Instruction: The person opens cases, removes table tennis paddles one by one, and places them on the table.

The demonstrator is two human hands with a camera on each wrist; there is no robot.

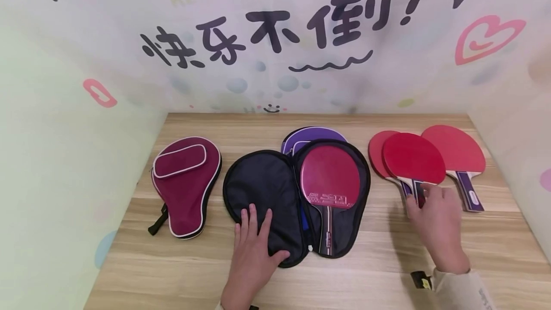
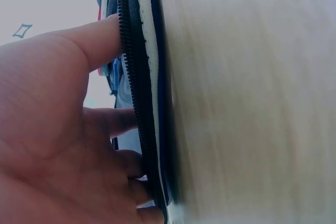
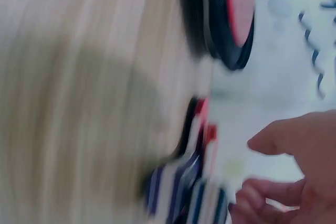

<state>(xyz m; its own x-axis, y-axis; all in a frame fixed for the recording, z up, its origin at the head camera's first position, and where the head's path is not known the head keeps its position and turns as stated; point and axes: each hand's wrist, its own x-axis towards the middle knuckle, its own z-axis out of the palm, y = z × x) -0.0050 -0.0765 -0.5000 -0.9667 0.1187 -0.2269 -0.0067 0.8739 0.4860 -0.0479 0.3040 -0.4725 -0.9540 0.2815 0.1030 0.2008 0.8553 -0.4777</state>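
My left hand (image 1: 251, 252) rests with spread, straight fingers on the black inner flap of an open paddle case (image 1: 262, 181). In the left wrist view its fingertips lie along the zipper edge (image 2: 134, 56). A red table tennis paddle (image 1: 330, 171) lies in the case's other half, handle toward me. My right hand (image 1: 441, 226) hovers at the handle of another red paddle (image 1: 415, 157), which overlaps a second one (image 1: 379, 149). The right wrist view, blurred, has thumb and fingers apart, just beyond the striped handles (image 3: 210, 200).
At the left lies a closed maroon paddle case (image 1: 189, 200) with white piping and a black strap (image 1: 158, 221). A purple case (image 1: 316, 134) is partly hidden behind the open one. A third loose paddle (image 1: 456, 149) lies far right. Walls border the wooden table (image 1: 142, 271).
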